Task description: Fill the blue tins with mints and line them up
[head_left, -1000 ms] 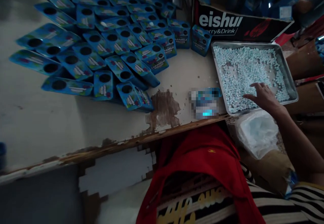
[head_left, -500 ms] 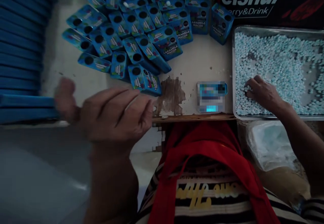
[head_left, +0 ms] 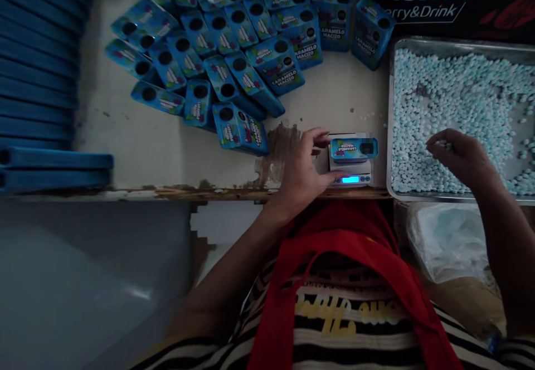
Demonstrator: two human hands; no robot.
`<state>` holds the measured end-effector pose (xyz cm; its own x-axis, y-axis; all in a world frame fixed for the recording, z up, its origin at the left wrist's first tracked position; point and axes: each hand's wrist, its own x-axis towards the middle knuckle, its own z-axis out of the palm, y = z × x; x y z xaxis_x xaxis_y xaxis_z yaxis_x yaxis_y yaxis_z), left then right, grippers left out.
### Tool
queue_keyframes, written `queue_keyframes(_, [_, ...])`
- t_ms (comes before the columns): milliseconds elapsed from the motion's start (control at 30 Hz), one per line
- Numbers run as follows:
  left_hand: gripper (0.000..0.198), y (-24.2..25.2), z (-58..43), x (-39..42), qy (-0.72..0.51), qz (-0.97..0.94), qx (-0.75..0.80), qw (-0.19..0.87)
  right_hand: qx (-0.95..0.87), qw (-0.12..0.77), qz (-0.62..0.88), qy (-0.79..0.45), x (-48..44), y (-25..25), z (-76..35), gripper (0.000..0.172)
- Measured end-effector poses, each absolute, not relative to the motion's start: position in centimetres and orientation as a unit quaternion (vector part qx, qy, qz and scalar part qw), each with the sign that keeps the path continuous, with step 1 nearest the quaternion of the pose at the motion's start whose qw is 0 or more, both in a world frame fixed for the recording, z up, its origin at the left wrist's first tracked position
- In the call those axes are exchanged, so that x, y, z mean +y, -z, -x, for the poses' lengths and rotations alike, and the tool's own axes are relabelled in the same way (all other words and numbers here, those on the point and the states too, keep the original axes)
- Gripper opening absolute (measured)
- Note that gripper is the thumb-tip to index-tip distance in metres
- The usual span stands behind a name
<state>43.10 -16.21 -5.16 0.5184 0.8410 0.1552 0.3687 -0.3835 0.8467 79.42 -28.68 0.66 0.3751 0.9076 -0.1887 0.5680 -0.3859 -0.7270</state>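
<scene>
My left hand (head_left: 307, 164) is at the left side of a small digital scale (head_left: 363, 171) with a lit blue display. Its thumb and fingers are spread around the left end of a blue candy tin (head_left: 351, 150) lying on the scale; whether they touch the tin I cannot tell. The tin has a dark round opening at its right end. Over a metal tray (head_left: 390, 136) of small pale blue and white candies (head_left: 463, 97), my right hand (head_left: 463, 155) has its fingertips drawn together, with a few candies showing at them.
Many upright blue candy tins (head_left: 242, 80) with dark openings crowd the table's back left. Stacked long blue pieces (head_left: 37, 80) line the left edge. A black printed box (head_left: 426, 2) stands behind the tray. A plastic bag (head_left: 447, 236) lies below the table's front edge.
My left hand has moved right, from in front of the grouped tins to the scale. My right hand has lifted slightly and shifted right over the candies, its fingers drawn out of them.
</scene>
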Motion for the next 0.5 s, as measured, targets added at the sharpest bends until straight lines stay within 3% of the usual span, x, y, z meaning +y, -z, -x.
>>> queue_keyframes(67, [0.087,5.5,-44.0,-16.0,-0.289,-0.771,0.383,0.42,-0.522,0.221,0.794,-0.218,-28.7,-1.5,-78.7,0.013])
queue_keyframes(167, [0.078,5.1,-44.6,-15.7,-0.275,-0.769,0.374,0.439,-0.524,0.208,0.795,-0.224,-28.6,-2.7,-78.1,0.017])
queue_keyframes(367, [0.063,4.6,-45.2,-15.6,-0.274,-0.762,0.359,0.464,-0.352,0.397,0.742,-0.41,-27.8,-2.4,-79.0,0.035])
queue_keyframes(500, [0.055,5.5,-46.1,-15.6,-0.282,-0.733,0.351,0.51,-0.318,0.399,0.737,-0.443,-27.9,-1.7,-79.0,0.037])
